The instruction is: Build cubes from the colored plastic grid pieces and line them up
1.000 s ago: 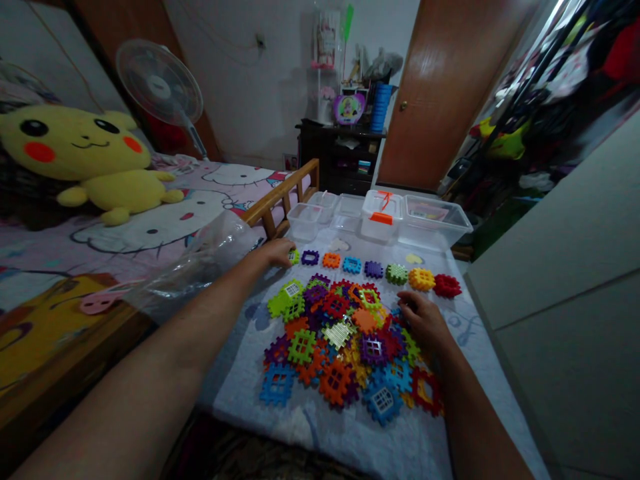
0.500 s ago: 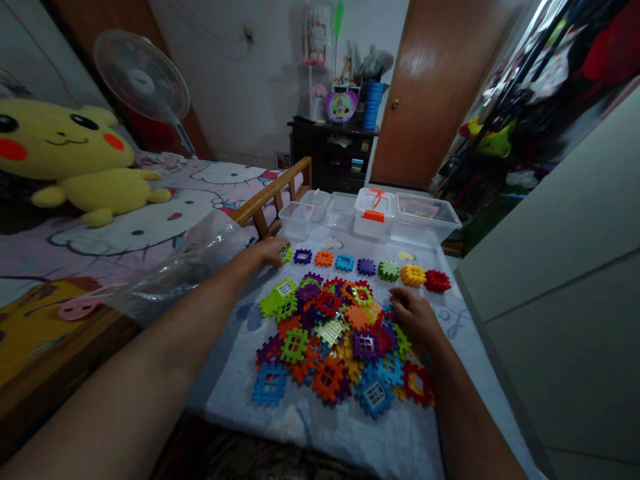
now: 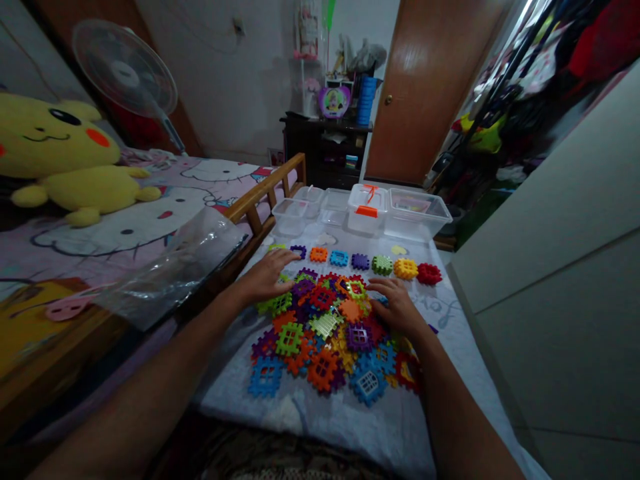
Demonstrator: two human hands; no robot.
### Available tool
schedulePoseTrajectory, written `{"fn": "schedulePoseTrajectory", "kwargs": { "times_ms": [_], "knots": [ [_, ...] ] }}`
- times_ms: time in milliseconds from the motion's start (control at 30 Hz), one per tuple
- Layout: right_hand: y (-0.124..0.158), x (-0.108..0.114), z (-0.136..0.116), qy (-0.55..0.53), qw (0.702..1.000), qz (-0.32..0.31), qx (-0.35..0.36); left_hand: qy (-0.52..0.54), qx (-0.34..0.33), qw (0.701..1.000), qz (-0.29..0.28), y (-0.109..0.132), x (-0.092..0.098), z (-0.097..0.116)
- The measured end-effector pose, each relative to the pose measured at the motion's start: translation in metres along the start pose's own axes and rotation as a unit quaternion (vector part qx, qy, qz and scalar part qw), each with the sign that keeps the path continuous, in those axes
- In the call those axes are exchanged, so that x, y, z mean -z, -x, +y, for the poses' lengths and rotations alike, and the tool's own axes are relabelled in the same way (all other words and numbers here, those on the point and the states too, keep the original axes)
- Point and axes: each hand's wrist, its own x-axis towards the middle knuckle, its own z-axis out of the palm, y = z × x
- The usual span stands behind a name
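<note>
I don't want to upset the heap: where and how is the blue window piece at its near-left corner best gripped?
Probably grip the blue window piece by its near toothed edge, coming from the person's side, pinching above and below. It looks flat, with that edge clear of the pile, while a purple piece crowds its far side.

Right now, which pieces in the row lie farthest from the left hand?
The red pieces, at the right end; the yellow pieces beside them and all others there lie nearer the left hand.
</note>
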Motion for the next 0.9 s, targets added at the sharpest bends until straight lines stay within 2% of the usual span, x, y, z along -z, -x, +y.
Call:
{"fn": "schedulePoseTrajectory", "kwargs": {
  "times_ms": [133, 233, 400, 600, 767, 900],
  "knots": [
    [-0.003, -0.007, -0.006, 0.037, 0.999, -0.024, 0.006, 0.072, -0.028, 0.997, -0.025, 0.014, -0.001, 0.044],
    [-0.004, -0.011, -0.006, 0.034, 0.998, -0.045, 0.002, 0.094, -0.029, 0.995, -0.029, 0.017, -0.001, 0.060],
    [-0.005, -0.011, -0.003, -0.014, 0.999, -0.042, 0.007, 0.118, -0.013, 0.992, -0.029, 0.014, -0.003, 0.061],
    [-0.001, 0.000, 0.002, -0.082, 0.996, 0.020, -0.024, 0.118, -0.028, 0.989, -0.088, 0.007, -0.006, 0.068],
    [0.002, 0.002, 0.010, -0.028, 0.997, 0.056, -0.055, 0.116, -0.018, 0.988, -0.099, 0.001, -0.007, 0.074],
    [0.004, -0.003, 0.016, 0.034, 0.997, 0.021, -0.073, 0.115, -0.014, 0.987, -0.108, -0.002, -0.010, 0.072]
  ]
}}
